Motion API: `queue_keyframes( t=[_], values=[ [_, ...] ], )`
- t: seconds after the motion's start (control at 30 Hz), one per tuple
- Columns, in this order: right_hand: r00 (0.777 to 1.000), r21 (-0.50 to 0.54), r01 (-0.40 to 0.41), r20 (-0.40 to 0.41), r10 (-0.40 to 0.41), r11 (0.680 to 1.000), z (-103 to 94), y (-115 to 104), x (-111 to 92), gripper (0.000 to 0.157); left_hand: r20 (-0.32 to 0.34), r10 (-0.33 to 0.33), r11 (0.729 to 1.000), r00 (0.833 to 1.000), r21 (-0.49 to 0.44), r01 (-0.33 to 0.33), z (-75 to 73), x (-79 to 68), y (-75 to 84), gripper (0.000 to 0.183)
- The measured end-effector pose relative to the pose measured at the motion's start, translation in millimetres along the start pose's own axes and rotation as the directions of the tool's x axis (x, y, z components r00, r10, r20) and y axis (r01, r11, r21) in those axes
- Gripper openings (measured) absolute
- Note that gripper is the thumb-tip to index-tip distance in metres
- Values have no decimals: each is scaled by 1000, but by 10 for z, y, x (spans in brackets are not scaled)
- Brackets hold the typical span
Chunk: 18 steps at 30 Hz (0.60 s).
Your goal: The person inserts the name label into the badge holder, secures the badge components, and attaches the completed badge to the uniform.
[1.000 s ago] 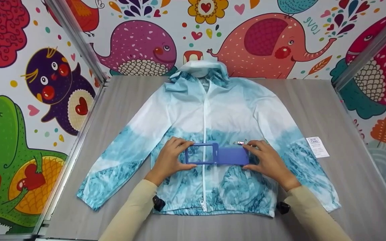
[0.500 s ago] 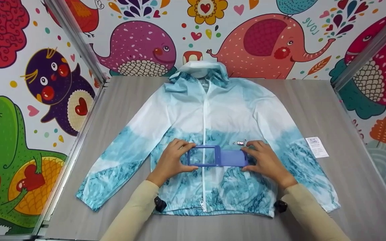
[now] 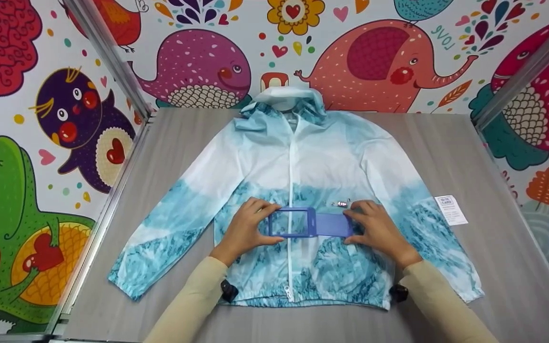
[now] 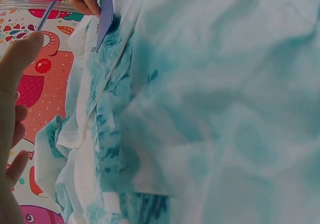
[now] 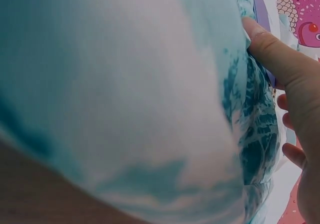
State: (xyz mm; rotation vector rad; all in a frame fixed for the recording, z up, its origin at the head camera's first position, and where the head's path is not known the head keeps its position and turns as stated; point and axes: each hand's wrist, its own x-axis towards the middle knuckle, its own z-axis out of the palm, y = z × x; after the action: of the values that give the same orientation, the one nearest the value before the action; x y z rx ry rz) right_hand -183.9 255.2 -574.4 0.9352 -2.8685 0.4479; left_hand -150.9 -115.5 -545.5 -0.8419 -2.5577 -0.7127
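A blue-purple card holder is held just above the front of a white and teal hooded jacket [image 3: 322, 162]. Its windowed frame [image 3: 311, 222] is pinched at the left end between thumb and fingers of my left hand [image 3: 243, 231]. With my right hand [image 3: 381, 228] I pinch the right end of its solid panel [image 3: 331, 225], thumb below and fingers above. The panel's left end meets the frame's right edge and appears partly inside it. In the left wrist view the purple panel [image 4: 105, 24] shows edge-on near the right-hand fingers.
The jacket lies spread on a grey wood-grain table [image 3: 179, 138], sleeves out and zipper done up. A small shiny charm [image 3: 342, 203] lies beside my right fingers. A printed white card [image 3: 451, 209] sits by the right sleeve. Cartoon-patterned walls [image 3: 198, 66] enclose the table.
The frame has shifted right and slightly toward me, over the panel, so less of the panel shows. Both hands keep their pinch; the jacket has stayed put.
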Motion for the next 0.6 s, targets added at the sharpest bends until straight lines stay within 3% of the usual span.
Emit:
queue_keyframes(
  t=[0.6],
  values=[
    [1000, 57, -9, 22, 8, 998, -62, 3, -6, 81, 2, -8, 1000, 1000, 5, 8, 2, 8, 5, 74]
  ],
)
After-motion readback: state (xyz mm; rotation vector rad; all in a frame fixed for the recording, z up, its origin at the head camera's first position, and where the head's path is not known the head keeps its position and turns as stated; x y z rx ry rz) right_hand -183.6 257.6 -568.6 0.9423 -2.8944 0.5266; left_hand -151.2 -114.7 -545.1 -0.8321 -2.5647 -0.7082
